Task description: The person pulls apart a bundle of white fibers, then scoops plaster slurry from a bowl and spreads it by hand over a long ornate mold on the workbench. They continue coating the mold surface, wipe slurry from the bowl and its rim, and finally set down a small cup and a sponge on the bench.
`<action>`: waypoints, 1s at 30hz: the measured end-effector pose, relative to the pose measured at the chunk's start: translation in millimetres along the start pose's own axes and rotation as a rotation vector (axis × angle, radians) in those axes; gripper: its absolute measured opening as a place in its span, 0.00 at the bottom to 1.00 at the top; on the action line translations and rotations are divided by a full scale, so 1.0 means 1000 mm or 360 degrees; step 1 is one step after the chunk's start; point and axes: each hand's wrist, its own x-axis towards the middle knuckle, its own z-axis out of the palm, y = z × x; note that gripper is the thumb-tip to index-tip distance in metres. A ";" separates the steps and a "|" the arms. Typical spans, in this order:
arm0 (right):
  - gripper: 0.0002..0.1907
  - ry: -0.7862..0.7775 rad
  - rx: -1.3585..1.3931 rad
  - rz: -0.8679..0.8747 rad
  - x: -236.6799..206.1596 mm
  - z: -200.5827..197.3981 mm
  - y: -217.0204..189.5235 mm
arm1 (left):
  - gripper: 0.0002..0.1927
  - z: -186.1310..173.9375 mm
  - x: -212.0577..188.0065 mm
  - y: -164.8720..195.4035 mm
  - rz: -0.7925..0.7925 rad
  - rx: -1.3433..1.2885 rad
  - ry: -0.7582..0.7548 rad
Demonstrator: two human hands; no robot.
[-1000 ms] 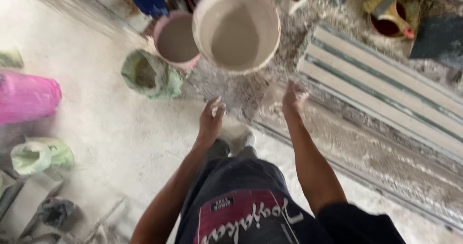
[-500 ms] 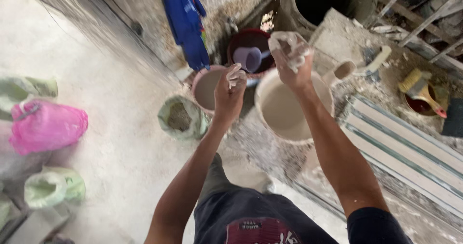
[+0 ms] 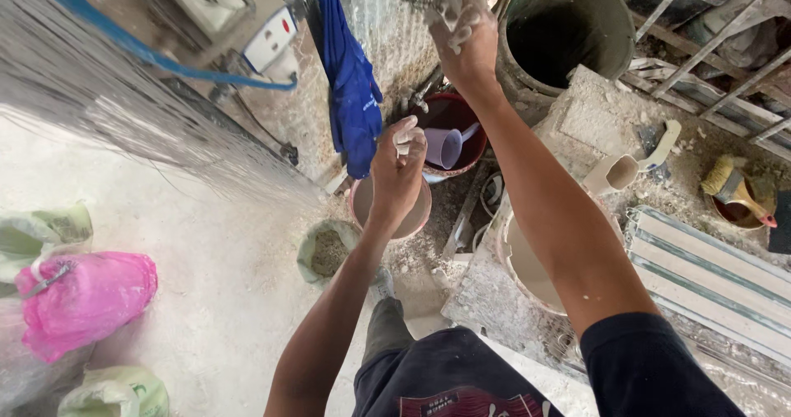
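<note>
Both my arms are raised in front of me. My left hand (image 3: 400,166) is dusted white, its fingers curled shut with nothing visible in them, and it hovers over a pink bowl (image 3: 362,207) of pale mix. My right hand (image 3: 464,34) is higher, near the rim of a big dark barrel (image 3: 577,30). Its fingers are curled and caked with white plaster, and I cannot make out whether they hold anything. A white bucket (image 3: 523,260) of plaster stands below my right forearm.
A red basin (image 3: 474,149) holding a lilac jug (image 3: 442,147) sits behind the pink bowl, beside a hanging blue cloth (image 3: 353,87). A green sack of powder (image 3: 325,252) and a pink bag (image 3: 86,297) lie to the left. A ribbed board (image 3: 709,273), a white cup (image 3: 618,172) and a brush (image 3: 733,188) are on the right.
Both hands have risen from beside the white bucket, the right one higher. My view has tilted up, bringing the barrel, wall and blue cloth into sight.
</note>
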 end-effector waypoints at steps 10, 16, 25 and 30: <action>0.07 -0.0293 0.0123 -0.0008 0.004 -0.068 -0.026 | 0.21 0.019 0.118 0.024 0.0325 0.0150 -0.0020; 0.11 -0.0474 0.0010 0.0115 0.021 -0.091 -0.030 | 0.20 0.043 0.160 0.034 0.0290 0.0281 0.0093; 0.11 -0.0474 -0.0064 -0.0143 0.021 -0.090 -0.018 | 0.17 0.050 0.168 0.051 -0.0076 0.0093 -0.0296; 0.14 -0.0769 0.0706 0.0993 0.034 -0.084 -0.023 | 0.16 0.045 0.170 0.059 0.0143 0.0236 -0.0289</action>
